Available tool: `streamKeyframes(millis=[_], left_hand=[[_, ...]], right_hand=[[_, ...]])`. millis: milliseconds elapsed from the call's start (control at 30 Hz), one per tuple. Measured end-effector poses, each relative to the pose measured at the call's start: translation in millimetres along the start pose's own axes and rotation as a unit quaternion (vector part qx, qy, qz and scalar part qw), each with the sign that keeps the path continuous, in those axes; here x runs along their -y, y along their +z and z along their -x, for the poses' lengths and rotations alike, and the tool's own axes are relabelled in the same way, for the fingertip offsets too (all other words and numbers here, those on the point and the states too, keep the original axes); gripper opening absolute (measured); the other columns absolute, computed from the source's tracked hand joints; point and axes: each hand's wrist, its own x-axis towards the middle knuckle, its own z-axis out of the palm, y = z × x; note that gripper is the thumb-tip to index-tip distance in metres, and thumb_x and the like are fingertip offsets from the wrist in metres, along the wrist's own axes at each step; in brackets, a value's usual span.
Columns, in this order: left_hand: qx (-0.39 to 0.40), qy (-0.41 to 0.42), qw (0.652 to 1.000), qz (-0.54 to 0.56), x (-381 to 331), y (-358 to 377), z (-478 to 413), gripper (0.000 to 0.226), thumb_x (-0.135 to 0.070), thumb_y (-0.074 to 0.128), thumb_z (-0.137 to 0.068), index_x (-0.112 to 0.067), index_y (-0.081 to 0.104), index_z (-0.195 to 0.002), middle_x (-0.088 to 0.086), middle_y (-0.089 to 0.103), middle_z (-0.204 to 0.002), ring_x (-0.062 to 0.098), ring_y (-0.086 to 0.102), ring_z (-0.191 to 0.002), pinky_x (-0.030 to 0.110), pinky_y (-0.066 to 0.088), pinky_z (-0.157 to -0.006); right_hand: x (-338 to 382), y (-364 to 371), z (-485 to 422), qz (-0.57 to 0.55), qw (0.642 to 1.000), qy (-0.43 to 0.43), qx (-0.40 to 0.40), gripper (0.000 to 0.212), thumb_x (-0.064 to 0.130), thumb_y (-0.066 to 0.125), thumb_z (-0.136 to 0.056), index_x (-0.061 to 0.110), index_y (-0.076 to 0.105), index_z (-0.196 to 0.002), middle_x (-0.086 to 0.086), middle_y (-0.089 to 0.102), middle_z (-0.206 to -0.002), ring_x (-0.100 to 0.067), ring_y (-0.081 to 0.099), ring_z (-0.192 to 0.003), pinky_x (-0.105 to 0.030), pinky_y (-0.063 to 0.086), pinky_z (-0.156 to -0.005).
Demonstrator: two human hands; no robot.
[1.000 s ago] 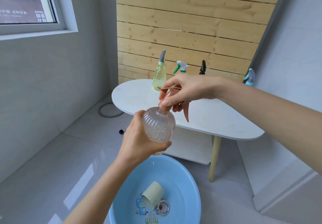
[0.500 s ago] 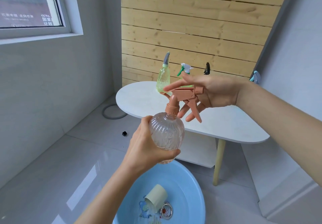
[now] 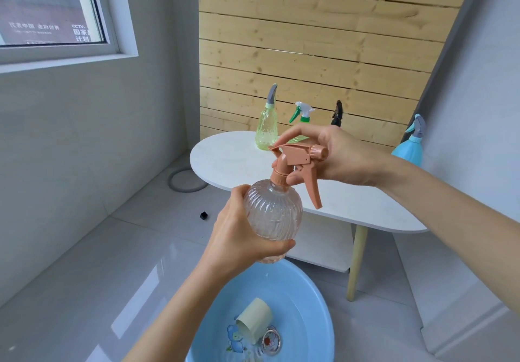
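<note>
While a pale blue basin [image 3: 305, 297] sat on the floor nearest the person, with a cream cup [image 3: 254, 323] lying on its side in shallow water, the left hand [image 3: 239, 238] held a clear ribbed spray bottle [image 3: 274, 212] upright just above it, fingers curled round the belly. Above the bottle's neck sat the pink trigger head [image 3: 298, 156], and the right hand [image 3: 346, 159] gripped it, thumb along the top and fingers tucked behind the lever. The step in hand looked like turning that head at the collar; whether it was being tightened or loosened could not be told. The next move would call for a firm, steady hold on the slippery body while the right hand twisted at the collar rather than the thin lever, keeping the bottle over the basin. Beyond stood the white tabletop [image 3: 225, 159] with a green bottle [image 3: 266, 125], a blue bottle [image 3: 409, 148] at its far end, and a plank wall [image 3: 323, 38] behind.
</note>
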Motion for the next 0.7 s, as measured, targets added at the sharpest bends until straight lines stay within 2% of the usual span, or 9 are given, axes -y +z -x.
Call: streamKeyframes(millis=[67, 100, 200, 300, 433, 533, 633, 700], left_hand=[[-0.001, 0.001, 1.0, 0.0, 0, 0, 0, 0.092, -0.045, 0.087, -0.047, -0.035, 0.033, -0.12, -0.019, 0.053, -0.108, -0.002, 0.052, -0.099, 0.006, 0.04, -0.067], [-0.003, 0.002, 1.0, 0.001, 0, -1, 0, 0.092, -0.045, 0.087, -0.047, -0.035, 0.033, -0.12, -0.019, 0.053, -0.108, -0.002, 0.052, -0.099, 0.005, 0.04, -0.067], [-0.004, 0.004, 1.0, -0.002, 0, -2, -1, 0.09, -0.045, 0.087, -0.047, -0.036, 0.033, -0.119, -0.02, 0.052, -0.107, -0.001, 0.051, -0.099, 0.003, 0.039, -0.068], [0.002, 0.006, 1.0, 0.002, 0, -4, 0, 0.089, -0.045, 0.086, -0.047, -0.037, 0.033, -0.118, -0.021, 0.053, -0.107, -0.002, 0.051, -0.099, 0.004, 0.039, -0.069], [0.011, 0.014, 1.0, 0.004, 1, -4, 0, 0.088, -0.045, 0.087, -0.048, -0.036, 0.033, -0.118, -0.021, 0.052, -0.108, 0.0, 0.051, -0.1, 0.003, 0.038, -0.071], [0.008, 0.013, 1.0, 0.005, 2, -3, 1, 0.088, -0.044, 0.087, -0.048, -0.037, 0.033, -0.117, -0.021, 0.052, -0.107, -0.001, 0.05, -0.1, 0.004, 0.038, -0.071], [-0.016, 0.012, 1.0, 0.013, 1, -3, 1, 0.091, -0.046, 0.087, -0.046, -0.035, 0.035, -0.12, -0.02, 0.053, -0.109, 0.0, 0.051, -0.102, 0.008, 0.041, -0.074], [-0.038, 0.017, 0.999, 0.012, 0, -4, 0, 0.092, -0.048, 0.086, -0.045, -0.036, 0.036, -0.121, -0.02, 0.054, -0.111, 0.002, 0.051, -0.103, 0.016, 0.044, -0.079]], right_hand=[[2, 4, 2, 0.02, 1.0, -0.016, -0.004, 0.047, -0.006, 0.076, -0.073, 0.006, 0.053, -0.113, 0.018, 0.065, -0.062, 0.004, 0.062, -0.064, -0.006, 0.044, -0.065], [2, 5, 4, 0.023, 1.0, -0.019, -0.005, 0.047, -0.007, 0.074, -0.075, 0.005, 0.051, -0.113, 0.018, 0.065, -0.062, 0.004, 0.062, -0.064, -0.006, 0.043, -0.065], [1, 7, 5, 0.004, 1.0, -0.02, 0.0, 0.046, -0.01, 0.069, -0.079, 0.009, 0.047, -0.114, 0.008, 0.067, -0.076, -0.002, 0.063, -0.074, -0.013, 0.046, -0.073], [-3, 9, 5, -0.061, 0.998, -0.022, -0.017, 0.045, -0.017, 0.063, -0.08, 0.007, 0.047, -0.114, -0.003, 0.069, -0.084, -0.013, 0.069, -0.087, -0.018, 0.052, -0.073], [-7, 11, 6, -0.06, 0.997, -0.04, -0.04, 0.048, -0.014, 0.066, -0.079, 0.011, 0.049, -0.116, -0.016, 0.07, -0.095, -0.028, 0.067, -0.101, -0.024, 0.054, -0.079], [-7, 15, 4, -0.029, 0.997, -0.061, -0.042, 0.047, -0.014, 0.066, -0.08, 0.013, 0.051, -0.116, -0.021, 0.065, -0.103, -0.022, 0.068, -0.1, -0.026, 0.054, -0.085], [-6, 22, 6, -0.013, 0.995, -0.073, -0.069, 0.041, -0.012, 0.068, -0.079, 0.01, 0.051, -0.109, -0.02, 0.061, -0.097, -0.012, 0.064, -0.088, -0.017, 0.05, -0.078], [-4, 23, 7, -0.022, 0.991, -0.078, -0.107, 0.038, -0.009, 0.071, -0.077, 0.009, 0.051, -0.104, -0.009, 0.063, -0.087, -0.003, 0.062, -0.077, -0.011, 0.046, -0.071]])
